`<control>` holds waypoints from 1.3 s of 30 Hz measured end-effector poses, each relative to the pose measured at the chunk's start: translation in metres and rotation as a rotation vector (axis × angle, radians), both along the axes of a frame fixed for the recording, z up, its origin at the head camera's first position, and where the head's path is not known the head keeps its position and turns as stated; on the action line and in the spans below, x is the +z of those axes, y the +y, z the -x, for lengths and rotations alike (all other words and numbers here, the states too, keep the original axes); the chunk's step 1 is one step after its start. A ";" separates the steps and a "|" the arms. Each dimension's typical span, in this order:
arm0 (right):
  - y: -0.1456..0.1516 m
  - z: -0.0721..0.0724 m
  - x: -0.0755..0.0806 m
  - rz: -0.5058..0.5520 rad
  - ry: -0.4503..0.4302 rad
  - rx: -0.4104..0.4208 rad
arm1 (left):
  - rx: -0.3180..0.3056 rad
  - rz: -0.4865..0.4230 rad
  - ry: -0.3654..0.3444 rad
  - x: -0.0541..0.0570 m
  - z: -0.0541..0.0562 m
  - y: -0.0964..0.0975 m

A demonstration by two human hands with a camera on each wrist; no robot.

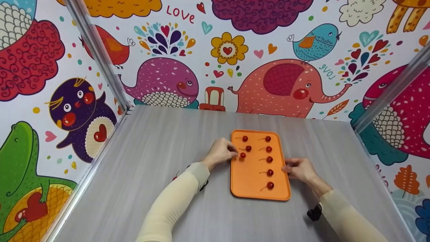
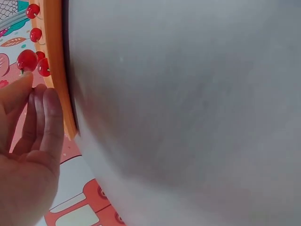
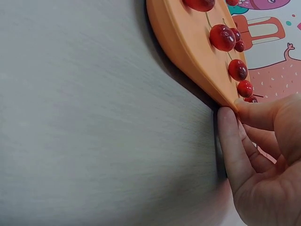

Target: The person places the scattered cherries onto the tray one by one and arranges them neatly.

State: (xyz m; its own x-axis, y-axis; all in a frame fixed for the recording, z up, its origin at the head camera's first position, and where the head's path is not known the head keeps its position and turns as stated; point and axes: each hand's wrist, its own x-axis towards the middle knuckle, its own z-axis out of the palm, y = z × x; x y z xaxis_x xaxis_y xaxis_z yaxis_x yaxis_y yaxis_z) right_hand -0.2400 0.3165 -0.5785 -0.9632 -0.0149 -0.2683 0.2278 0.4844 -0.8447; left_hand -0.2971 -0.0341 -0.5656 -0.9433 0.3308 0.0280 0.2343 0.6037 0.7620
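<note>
An orange tray (image 1: 250, 174) lies on the table with red cherries on it, several in a right column and two at upper left. My left hand (image 1: 221, 153) reaches over the tray's left rim and pinches the stem of a cherry (image 1: 242, 155) between thumb and fingertips. In the left wrist view that cherry (image 2: 27, 60) shows right at the thumb tip. My right hand (image 1: 300, 169) grips the tray's right rim, thumb on top and fingers against the outer side, as the right wrist view shows with the tray edge (image 3: 188, 70).
Another cherry (image 1: 175, 178) lies on the grey table (image 1: 151, 144) left of the tray, partly hidden by the left sleeve (image 1: 181, 191). Printed walls (image 1: 218, 77) with metal posts (image 1: 100, 57) enclose the table at the back and sides.
</note>
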 end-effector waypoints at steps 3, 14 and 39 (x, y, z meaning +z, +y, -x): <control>-0.001 0.000 0.000 0.003 -0.003 -0.004 | 0.006 0.018 0.008 -0.004 0.001 0.005; 0.000 0.000 0.000 -0.014 -0.019 -0.010 | -0.030 0.185 0.073 -0.005 0.001 0.020; -0.001 0.000 -0.001 -0.035 -0.001 -0.001 | -0.160 0.307 0.142 -0.010 0.001 0.025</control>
State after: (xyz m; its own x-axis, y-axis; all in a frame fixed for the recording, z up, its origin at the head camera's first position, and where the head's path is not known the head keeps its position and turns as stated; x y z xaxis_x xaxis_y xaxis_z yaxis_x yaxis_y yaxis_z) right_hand -0.2401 0.3158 -0.5793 -0.9631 -0.0043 -0.2693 0.2290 0.5132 -0.8272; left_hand -0.2983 -0.0088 -0.5760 -0.8730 0.4866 0.0316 0.4343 0.7463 0.5045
